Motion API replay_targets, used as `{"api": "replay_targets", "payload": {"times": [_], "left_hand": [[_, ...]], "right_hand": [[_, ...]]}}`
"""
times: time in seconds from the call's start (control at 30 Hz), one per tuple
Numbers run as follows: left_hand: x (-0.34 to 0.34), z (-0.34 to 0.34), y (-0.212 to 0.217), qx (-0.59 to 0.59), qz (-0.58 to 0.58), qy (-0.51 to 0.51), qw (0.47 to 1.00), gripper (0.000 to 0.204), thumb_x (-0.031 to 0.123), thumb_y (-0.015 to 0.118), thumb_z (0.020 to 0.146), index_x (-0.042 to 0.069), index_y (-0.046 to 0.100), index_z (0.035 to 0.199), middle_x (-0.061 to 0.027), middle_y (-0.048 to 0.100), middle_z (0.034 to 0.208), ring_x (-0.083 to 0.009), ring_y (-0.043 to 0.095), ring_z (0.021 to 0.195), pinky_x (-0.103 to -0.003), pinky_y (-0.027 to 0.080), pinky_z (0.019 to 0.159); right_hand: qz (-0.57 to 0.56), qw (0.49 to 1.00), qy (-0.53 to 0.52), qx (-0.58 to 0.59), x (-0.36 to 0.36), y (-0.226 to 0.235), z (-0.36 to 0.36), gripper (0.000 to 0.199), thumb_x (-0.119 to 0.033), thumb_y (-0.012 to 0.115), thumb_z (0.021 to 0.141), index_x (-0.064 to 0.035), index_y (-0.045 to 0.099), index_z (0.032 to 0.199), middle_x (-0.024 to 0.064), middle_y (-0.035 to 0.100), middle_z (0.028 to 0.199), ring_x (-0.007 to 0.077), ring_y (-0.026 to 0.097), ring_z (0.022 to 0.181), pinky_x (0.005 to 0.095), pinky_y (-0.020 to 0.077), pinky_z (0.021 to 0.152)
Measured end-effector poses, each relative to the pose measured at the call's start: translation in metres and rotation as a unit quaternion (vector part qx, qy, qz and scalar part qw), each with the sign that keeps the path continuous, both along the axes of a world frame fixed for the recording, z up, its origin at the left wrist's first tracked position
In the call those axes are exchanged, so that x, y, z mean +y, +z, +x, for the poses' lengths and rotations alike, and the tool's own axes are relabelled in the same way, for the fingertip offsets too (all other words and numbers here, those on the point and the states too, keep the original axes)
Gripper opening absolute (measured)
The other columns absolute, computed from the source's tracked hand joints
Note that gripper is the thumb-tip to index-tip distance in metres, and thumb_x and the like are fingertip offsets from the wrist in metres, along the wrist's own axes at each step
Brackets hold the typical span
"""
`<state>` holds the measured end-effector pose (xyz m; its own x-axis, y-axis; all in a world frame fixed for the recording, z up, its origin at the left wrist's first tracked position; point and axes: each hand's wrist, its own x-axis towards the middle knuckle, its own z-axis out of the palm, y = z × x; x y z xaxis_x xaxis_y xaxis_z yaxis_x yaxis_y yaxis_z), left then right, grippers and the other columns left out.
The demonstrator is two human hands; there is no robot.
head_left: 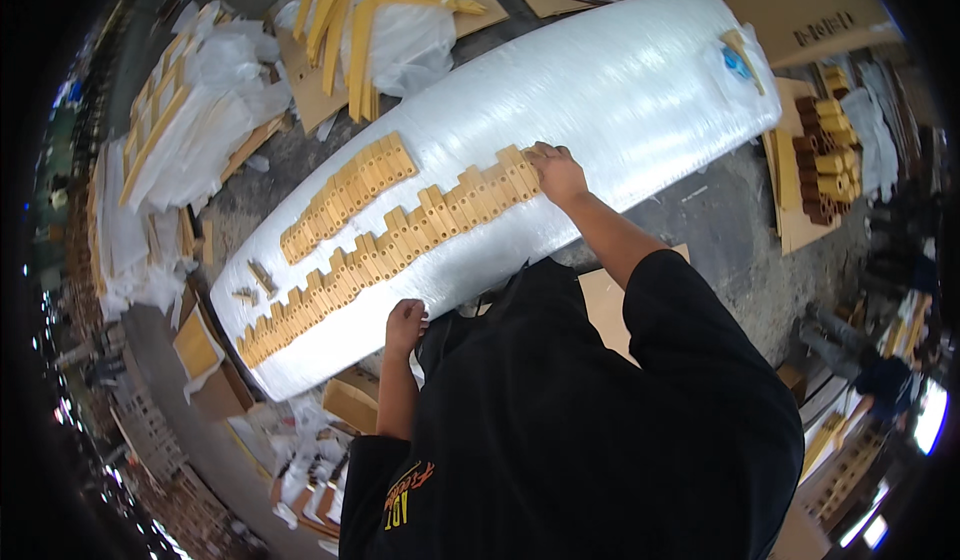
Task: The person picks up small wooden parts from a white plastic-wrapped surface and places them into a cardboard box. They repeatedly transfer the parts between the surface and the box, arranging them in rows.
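The blocks (437, 214) are golden tan with dark dots, the bench (620, 80) silvery white, the shirt (570, 430) black with yellow and orange print, the floor (735, 210) grey.

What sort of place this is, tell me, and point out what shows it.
Probably a wood-parts workshop or factory floor: small wooden blocks with holes line a plastic-wrapped surface, bent wooden pieces are piled beyond it, and more wooden parts are stacked at right.

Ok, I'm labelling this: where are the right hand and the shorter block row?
Right hand (560, 173), head view: back of the hand.
Shorter block row (346, 199), head view: near its middle.
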<state>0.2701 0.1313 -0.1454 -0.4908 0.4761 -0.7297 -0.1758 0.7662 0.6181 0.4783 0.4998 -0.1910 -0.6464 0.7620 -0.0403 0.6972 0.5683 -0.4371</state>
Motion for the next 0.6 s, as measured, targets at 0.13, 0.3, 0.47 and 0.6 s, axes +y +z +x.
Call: {"api": "replay_targets", "payload": {"times": [0.13, 0.3, 0.47, 0.6], "left_hand": [[0.029, 0.04, 0.008, 0.025, -0.006, 0.011, 1.0, 0.026, 0.024, 0.066, 0.099, 0.0, 0.067, 0.109, -0.0092, 0.07, 0.083, -0.0151, 0.067, 0.067, -0.028, 0.053, 0.058], [0.035, 0.063, 0.011, 0.062, -0.047, 0.026, 0.997, 0.026, 0.024, 0.065, 0.098, 0.0, 0.068, 0.107, -0.0094, 0.071, 0.082, -0.0154, 0.068, 0.067, -0.029, 0.052, 0.057], [0.046, 0.078, 0.005, 0.066, -0.039, 0.026, 0.997, 0.026, 0.024, 0.064, 0.097, 0.0, 0.069, 0.105, -0.01, 0.071, 0.081, -0.0159, 0.067, 0.066, -0.03, 0.053, 0.059], [0.048, 0.084, 0.0, 0.066, -0.052, 0.003, 0.996, 0.026, 0.023, 0.063, 0.097, -0.001, 0.068, 0.107, -0.0108, 0.071, 0.083, -0.0171, 0.068, 0.068, -0.031, 0.054, 0.061]], "right_hand": [[-0.055, 0.993, 0.087, -0.051, 0.024, -0.008, 0.007, 0.045, -0.008, 0.062, 0.088, -0.0203, 0.067, 0.131, 0.0058, 0.06, 0.142, 0.0356, 0.061, 0.112, 0.0405, 0.0573, 0.095], [-0.051, 0.99, 0.134, -0.013, 0.031, -0.014, 0.022, 0.048, -0.006, 0.062, 0.086, -0.0175, 0.066, 0.133, 0.008, 0.06, 0.142, 0.0367, 0.061, 0.109, 0.0406, 0.0568, 0.094], [-0.062, 0.987, 0.146, 0.005, 0.027, -0.017, 0.043, 0.045, -0.004, 0.06, 0.087, -0.014, 0.067, 0.13, 0.0089, 0.059, 0.143, 0.0381, 0.06, 0.107, 0.0425, 0.0556, 0.093], [-0.083, 0.986, 0.144, 0.014, 0.001, -0.015, 0.065, 0.043, -0.004, 0.059, 0.088, -0.013, 0.068, 0.129, 0.0087, 0.06, 0.141, 0.0381, 0.06, 0.104, 0.0436, 0.0553, 0.092]]}}
